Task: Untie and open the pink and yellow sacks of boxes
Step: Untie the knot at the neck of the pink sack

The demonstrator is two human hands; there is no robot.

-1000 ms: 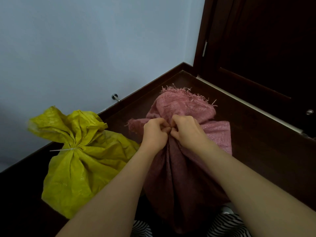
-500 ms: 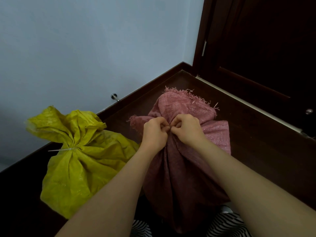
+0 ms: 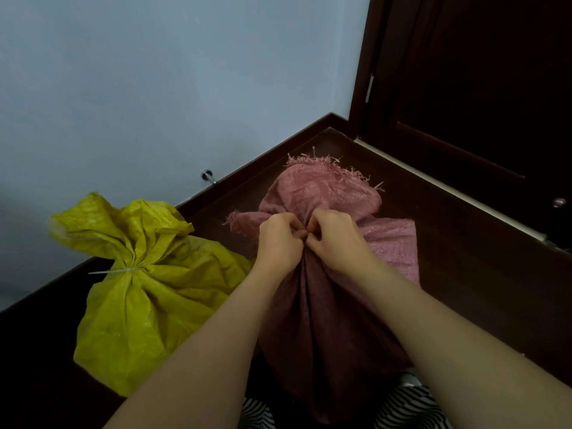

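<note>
A pink woven sack [image 3: 328, 329] stands on the dark floor in front of me, its frayed top flopped away from me. My left hand [image 3: 278, 243] and my right hand [image 3: 335, 239] meet at its gathered neck, fingertips pinched on the tie there; the tie itself is hidden by my fingers. To the left lies a yellow sack [image 3: 145, 292], its neck bound by a white tie [image 3: 119, 270] with one loose end sticking out left.
A pale wall with a dark skirting board [image 3: 278, 150] runs behind the sacks, with a metal door stopper [image 3: 208, 176] low on it. A dark wooden door [image 3: 473, 88] fills the right. Striped cloth [image 3: 405, 410] shows at the bottom edge.
My hands stay pinched at the pink sack's neck with only small finger shifts. The yellow sack has not moved.
</note>
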